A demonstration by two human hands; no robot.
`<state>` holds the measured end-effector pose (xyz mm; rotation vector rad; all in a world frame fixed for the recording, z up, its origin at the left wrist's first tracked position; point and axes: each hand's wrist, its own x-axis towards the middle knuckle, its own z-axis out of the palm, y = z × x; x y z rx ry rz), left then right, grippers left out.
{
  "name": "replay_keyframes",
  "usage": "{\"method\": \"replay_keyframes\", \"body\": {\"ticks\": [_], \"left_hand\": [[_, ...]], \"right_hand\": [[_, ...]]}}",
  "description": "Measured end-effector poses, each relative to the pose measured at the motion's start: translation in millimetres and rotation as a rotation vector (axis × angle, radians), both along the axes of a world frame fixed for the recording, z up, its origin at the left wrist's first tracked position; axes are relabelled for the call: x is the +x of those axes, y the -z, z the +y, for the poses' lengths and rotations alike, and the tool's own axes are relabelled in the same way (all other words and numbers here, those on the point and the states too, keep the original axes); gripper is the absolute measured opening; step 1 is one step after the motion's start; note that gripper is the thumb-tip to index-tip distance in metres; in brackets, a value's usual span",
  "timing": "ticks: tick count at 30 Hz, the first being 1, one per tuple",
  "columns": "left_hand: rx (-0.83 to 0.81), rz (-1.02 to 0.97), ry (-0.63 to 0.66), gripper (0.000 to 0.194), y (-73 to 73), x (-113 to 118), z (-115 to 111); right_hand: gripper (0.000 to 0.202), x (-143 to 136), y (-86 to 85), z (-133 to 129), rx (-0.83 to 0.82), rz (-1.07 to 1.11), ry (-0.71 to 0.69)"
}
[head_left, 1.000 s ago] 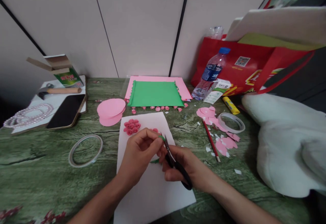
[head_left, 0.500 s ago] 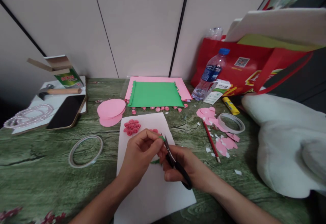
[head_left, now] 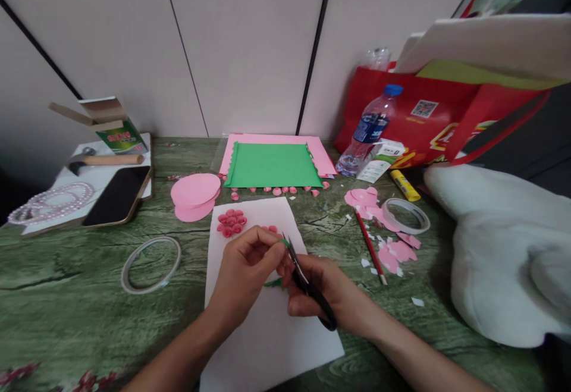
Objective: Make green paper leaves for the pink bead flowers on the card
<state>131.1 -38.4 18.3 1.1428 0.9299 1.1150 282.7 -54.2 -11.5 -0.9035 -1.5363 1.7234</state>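
Observation:
My left hand (head_left: pixel 250 267) pinches a small strip of green paper (head_left: pixel 284 242) between thumb and finger. My right hand (head_left: pixel 328 291) grips black-handled scissors (head_left: pixel 307 285), whose blades point up and meet the strip's right side. Below the fingers another green piece (head_left: pixel 273 283) shows, partly hidden. Both hands are over a white sheet of paper (head_left: pixel 272 344). On its upper left lies a cluster of rolled pink paper flowers (head_left: pixel 231 223); a few more pink flowers (head_left: pixel 269 229) are half covered by my left hand.
A green paper piece (head_left: pixel 274 165) lies at the back over pink sheets. Left are pink ovals (head_left: pixel 195 193), a tape roll (head_left: pixel 150 265) and a phone (head_left: pixel 118 196). Right are a pencil (head_left: pixel 371 248), another tape roll (head_left: pixel 426 223), a bottle (head_left: pixel 368 130) and a white plush (head_left: pixel 495 273).
The scissor blades look slightly closer together than before. Both hands stay in almost the same place, and the view has shifted a hair.

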Motion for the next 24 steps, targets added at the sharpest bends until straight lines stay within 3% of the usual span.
{"method": "replay_keyframes", "body": {"ticks": [24], "left_hand": [[0.002, 0.097, 0.015, 0.015, 0.7, -5.6, 2.1]], "right_hand": [[0.038, 0.2, 3.0, 0.2, -0.008, -0.073, 0.021]]}}
